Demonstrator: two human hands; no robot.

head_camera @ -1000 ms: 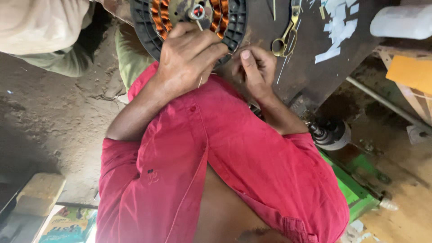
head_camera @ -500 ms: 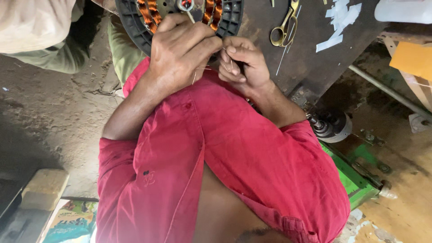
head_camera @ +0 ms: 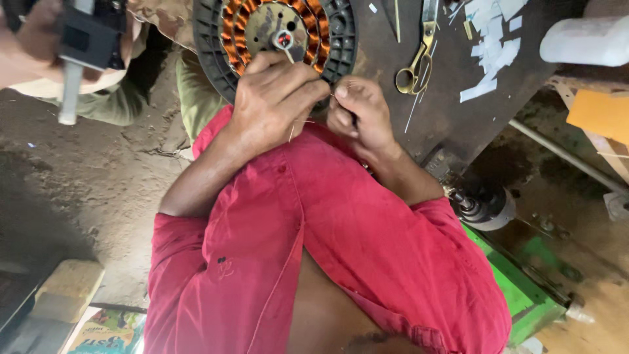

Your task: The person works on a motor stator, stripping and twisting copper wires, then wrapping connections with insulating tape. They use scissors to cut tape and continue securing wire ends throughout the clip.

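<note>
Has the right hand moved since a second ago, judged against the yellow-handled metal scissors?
Yes. The right hand drew slightly away from the yellow-handled metal scissors, toward the left hand, closing their gap.

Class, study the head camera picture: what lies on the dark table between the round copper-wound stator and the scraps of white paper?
In the head view, yellow-handled scissors lie between the stator and the white paper scraps, on the dark table, with a thin rod beside them.

A small repair workshop; a dark, worn surface carries a copper-wound motor stator, brass-handled scissors and paper scraps; bare dirt floor; green machine base.
</note>
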